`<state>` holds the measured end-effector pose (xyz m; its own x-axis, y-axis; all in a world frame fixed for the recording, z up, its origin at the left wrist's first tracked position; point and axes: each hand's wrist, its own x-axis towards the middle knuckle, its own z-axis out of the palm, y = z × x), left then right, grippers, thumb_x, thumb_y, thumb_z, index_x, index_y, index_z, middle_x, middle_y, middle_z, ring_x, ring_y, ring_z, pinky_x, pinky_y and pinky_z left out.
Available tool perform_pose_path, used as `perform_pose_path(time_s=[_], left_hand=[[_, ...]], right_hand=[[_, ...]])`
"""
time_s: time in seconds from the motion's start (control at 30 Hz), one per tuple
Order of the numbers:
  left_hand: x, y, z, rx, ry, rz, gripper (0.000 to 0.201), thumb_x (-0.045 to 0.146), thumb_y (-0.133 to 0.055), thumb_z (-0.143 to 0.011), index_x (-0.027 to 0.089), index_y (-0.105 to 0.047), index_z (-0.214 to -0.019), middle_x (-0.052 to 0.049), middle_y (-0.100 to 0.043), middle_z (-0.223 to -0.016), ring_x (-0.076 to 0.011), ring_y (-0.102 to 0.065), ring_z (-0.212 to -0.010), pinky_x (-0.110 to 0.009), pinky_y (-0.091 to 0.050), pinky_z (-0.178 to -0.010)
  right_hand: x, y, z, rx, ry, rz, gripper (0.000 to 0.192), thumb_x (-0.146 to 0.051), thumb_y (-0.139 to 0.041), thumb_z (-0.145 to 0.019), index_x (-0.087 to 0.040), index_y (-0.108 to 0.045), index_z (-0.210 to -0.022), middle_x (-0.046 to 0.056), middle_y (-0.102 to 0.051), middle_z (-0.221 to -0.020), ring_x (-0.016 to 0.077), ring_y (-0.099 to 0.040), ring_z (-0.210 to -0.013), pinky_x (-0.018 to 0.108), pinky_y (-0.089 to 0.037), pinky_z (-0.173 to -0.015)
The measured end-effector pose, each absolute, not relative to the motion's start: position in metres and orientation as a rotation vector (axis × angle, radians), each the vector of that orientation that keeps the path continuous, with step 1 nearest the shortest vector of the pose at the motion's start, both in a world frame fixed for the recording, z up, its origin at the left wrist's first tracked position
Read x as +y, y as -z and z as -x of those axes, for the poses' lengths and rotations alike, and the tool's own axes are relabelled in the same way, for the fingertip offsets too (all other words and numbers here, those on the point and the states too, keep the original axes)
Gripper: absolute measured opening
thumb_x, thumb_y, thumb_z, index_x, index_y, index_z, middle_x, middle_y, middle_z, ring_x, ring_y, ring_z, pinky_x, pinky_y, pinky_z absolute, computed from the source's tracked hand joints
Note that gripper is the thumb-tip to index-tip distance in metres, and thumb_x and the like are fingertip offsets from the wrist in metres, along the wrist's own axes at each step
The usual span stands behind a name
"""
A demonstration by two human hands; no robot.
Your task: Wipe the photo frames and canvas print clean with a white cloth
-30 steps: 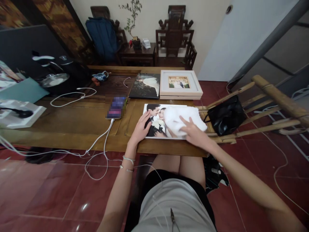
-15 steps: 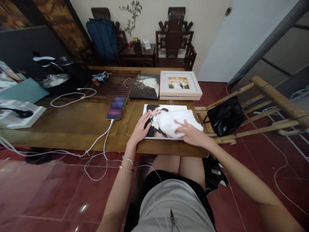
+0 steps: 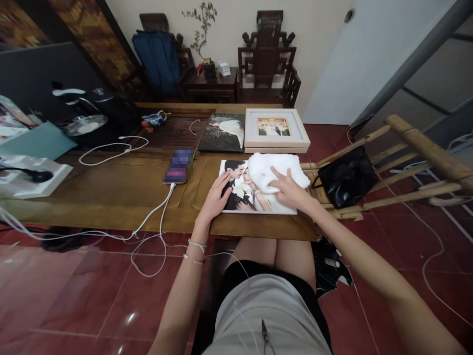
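Note:
A photo panel [image 3: 242, 199] with a picture of a couple lies flat near the table's front edge. My left hand [image 3: 215, 198] rests along the panel's left edge, fingers stretched out over its border. A folded white cloth [image 3: 271, 167] covers the upper right part of the panel. My right hand [image 3: 291, 192] presses on the cloth with some fingers spread; the thumb side is partly sunk in its folds. Behind the panel lie a dark photo panel [image 3: 221, 133] showing a white dress and a pale framed photo [image 3: 275, 129] stacked on another frame.
A phone [image 3: 179, 166] with a white cable lies left of my left hand. Farther left are a power strip [image 3: 40, 175] and a kettle area with a glass-lidded pot [image 3: 86, 123]. A bamboo chair [image 3: 369, 133] holding a black bag [image 3: 347, 177] stands at the right.
My right hand and the white cloth have moved up and slightly away from me across the panel, uncovering more of its lower middle. My left hand stays in place.

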<state>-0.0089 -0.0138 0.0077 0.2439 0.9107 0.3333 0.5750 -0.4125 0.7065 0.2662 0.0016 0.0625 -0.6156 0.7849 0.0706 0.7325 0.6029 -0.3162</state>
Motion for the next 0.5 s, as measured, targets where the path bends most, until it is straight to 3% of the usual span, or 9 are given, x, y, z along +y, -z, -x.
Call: perform_pose_path(time_s=[0.17, 0.3, 0.5], left_hand=[[-0.012, -0.007, 0.008, 1.377, -1.017, -2.069, 0.044, 0.03, -0.042, -0.095, 0.022, -0.046, -0.139, -0.007, -0.038, -0.151, -0.0205, -0.031, -0.142, -0.045, -0.023, -0.119], [-0.012, -0.006, 0.008, 1.369, -1.029, -2.061, 0.043, 0.03, -0.036, -0.097, 0.021, -0.046, -0.138, -0.007, -0.04, -0.15, -0.019, -0.032, -0.142, -0.044, -0.023, -0.119], [-0.012, -0.006, 0.009, 1.349, -1.021, -2.08, 0.044, 0.028, -0.039, -0.095, 0.02, -0.046, -0.139, -0.008, -0.039, -0.151, -0.0202, -0.032, -0.141, -0.045, -0.023, -0.118]], right_hand=[[-0.083, -0.067, -0.266, -2.789, -0.452, 1.108, 0.053, 0.008, -0.037, -0.059, -0.016, -0.067, -0.096, 0.01, -0.039, -0.149, 0.0359, -0.008, -0.144, 0.077, -0.01, -0.105], [-0.121, -0.074, -0.26, -2.849, -0.577, 1.038, 0.053, 0.008, -0.038, -0.056, -0.018, -0.067, -0.092, 0.005, -0.039, -0.15, 0.0335, -0.009, -0.144, 0.074, -0.009, -0.107], [-0.08, -0.086, -0.252, -2.802, -0.758, 1.128, 0.061, 0.006, -0.038, -0.059, -0.016, -0.065, -0.11, 0.015, -0.052, -0.139, 0.0291, -0.018, -0.144, 0.068, -0.013, -0.11]])
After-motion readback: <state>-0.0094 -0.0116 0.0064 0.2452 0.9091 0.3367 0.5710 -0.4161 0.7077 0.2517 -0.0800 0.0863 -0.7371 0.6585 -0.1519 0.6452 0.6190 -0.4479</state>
